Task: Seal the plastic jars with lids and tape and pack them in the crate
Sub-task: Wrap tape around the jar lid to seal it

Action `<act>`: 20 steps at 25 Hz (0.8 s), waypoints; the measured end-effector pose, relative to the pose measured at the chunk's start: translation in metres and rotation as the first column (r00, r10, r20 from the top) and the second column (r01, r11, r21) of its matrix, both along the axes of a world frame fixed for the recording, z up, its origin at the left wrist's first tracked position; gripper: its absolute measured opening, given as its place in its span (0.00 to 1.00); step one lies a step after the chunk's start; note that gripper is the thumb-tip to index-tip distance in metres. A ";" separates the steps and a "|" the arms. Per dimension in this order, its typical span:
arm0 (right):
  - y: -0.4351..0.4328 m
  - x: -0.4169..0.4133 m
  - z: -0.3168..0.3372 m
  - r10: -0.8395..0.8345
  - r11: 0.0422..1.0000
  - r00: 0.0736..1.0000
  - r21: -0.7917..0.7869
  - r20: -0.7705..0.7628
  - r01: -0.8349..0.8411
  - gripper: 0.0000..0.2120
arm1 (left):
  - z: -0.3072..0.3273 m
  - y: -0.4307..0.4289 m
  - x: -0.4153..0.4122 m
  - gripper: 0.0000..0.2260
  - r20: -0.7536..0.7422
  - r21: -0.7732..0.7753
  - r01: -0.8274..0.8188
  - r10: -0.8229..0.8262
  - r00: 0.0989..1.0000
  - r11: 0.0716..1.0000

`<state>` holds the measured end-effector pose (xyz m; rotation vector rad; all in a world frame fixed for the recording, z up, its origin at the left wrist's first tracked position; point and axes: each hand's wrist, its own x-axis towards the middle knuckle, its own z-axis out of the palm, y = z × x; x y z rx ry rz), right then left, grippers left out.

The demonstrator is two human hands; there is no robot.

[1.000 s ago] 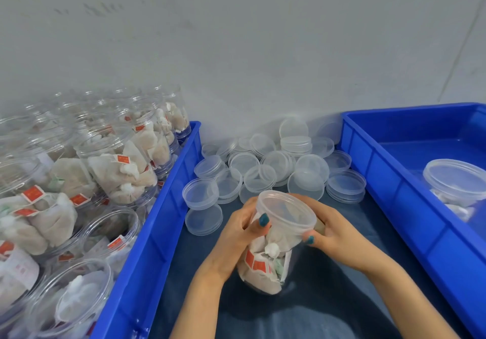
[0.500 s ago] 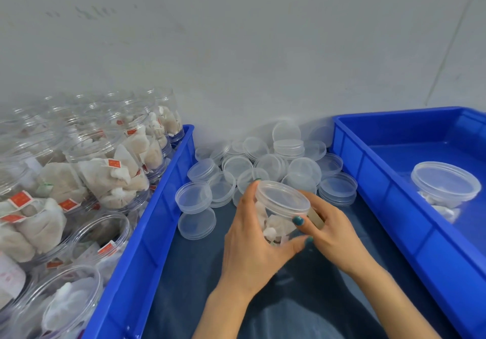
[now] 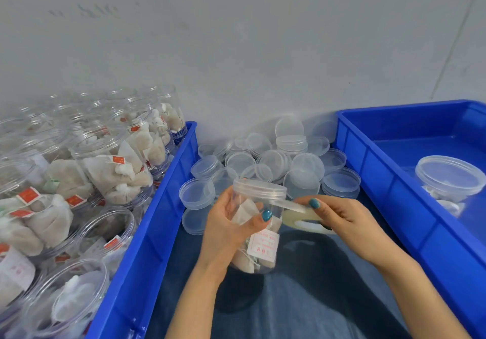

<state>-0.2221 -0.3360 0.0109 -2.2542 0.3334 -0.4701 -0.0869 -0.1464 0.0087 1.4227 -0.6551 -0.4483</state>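
Tape (image 3: 289,205) stretches from the roll (image 3: 297,219) gripped by the right hand (image 3: 344,219) leftward to the lidded, upright jar (image 3: 263,244) the left hand (image 3: 223,230) clasps.

Observed dark blue desk (image 3: 294,320) surface. Found blue crate (image 3: 147,233) on left side, second blue crate (image 3: 420,233) on right, both running near to far. Recorded heap of clear lids (image 3: 302,178) between them at far end, against wall (image 3: 236,49).
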 end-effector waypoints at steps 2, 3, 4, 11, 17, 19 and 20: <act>0.002 -0.002 0.003 -0.045 0.999 0.998 -0.023 0.036 0.046 0.15 | 0.002 0.002 0.001 0.30 -0.034 -0.006 0.064 -0.064 0.997 0.998; 0.003 -0.002 0.006 -0.060 0.997 0.996 -0.034 0.062 0.062 0.13 | 0.001 0.003 0.001 0.31 -0.061 -0.009 0.082 -0.083 0.995 0.997; 0.005 -0.002 0.008 -0.071 0.996 0.994 -0.046 0.082 0.075 0.13 | 0.001 0.003 0.001 0.32 -0.084 -0.010 0.087 -0.088 0.993 0.996; 0.007 -0.003 0.010 -0.111 0.990 0.979 -0.067 0.169 0.124 0.15 | -0.001 0.007 0.005 0.33 -0.142 -0.016 0.108 -0.110 0.984 0.994; 0.013 0.007 0.010 -0.075 0.997 0.987 0.010 0.143 0.074 0.16 | -0.001 0.002 -0.008 0.40 -0.225 -0.140 0.261 -0.288 0.931 0.955; 0.014 0.010 0.011 -0.044 0.999 0.992 0.013 0.116 0.043 0.15 | -0.005 -0.001 -0.011 0.39 -0.251 -0.170 0.291 -0.327 0.911 0.941; 0.015 0.010 0.011 -0.034 0.999 0.994 0.005 0.108 0.034 0.15 | -0.007 -0.001 -0.012 0.38 -0.261 -0.179 0.298 -0.337 0.904 0.938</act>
